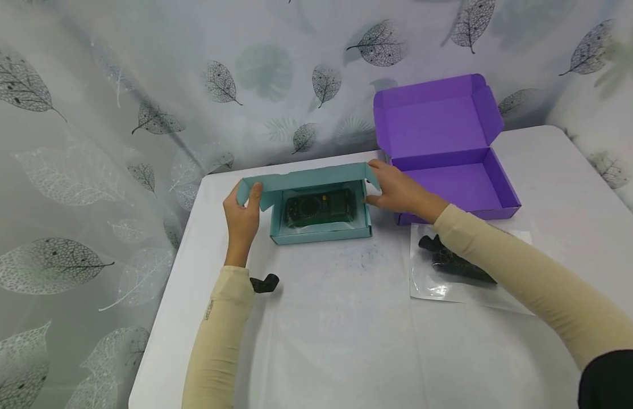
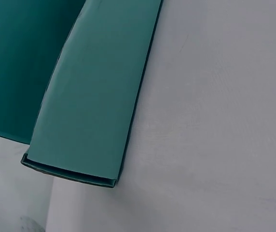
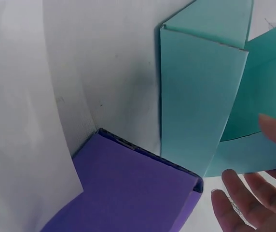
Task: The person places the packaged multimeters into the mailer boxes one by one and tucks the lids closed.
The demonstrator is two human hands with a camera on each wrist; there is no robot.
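A teal cardboard box stands on the table with its lid raised and tipped forward. Inside lies a dark digital multimeter, apparently in clear plastic. My left hand grips the lid's left end, thumb on the near side. At the lid's right end, my right hand holds the flap. In the right wrist view, the right thumb lies over the lid's edge and the fingers are on its other side. The left wrist view shows the teal box but not the left hand.
An open purple box stands at the back right, close to the right forearm. In front of it, partly under that forearm, lies a clear plastic bag with dark contents. A leaf-patterned curtain hangs behind the white table.
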